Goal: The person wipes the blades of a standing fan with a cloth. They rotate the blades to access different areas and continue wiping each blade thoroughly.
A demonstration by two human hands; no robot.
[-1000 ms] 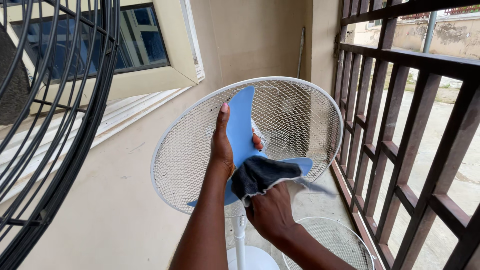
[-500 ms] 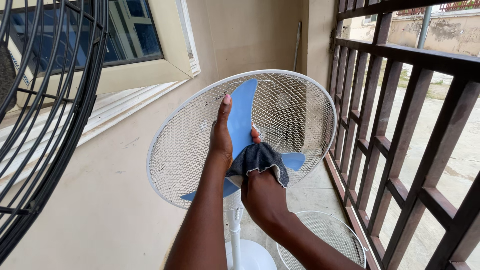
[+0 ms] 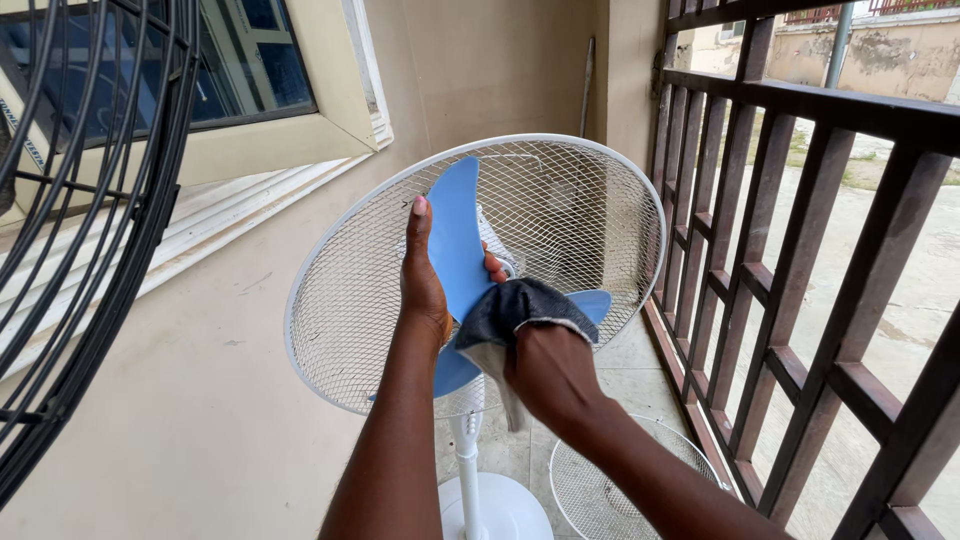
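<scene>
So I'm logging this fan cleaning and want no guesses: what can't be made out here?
Head view only:
- Hub of the blue blades: hidden behind the dark cloth and right hand.
- Left hand palm: faces away, so its grip on the blade is unclear.
- Fan base and loose grille: cut by the bottom edge.
- Black grille: cut by the left edge.

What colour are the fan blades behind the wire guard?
Light blue; the fan blades show best in the head view, in front of the white wire guard.
</scene>
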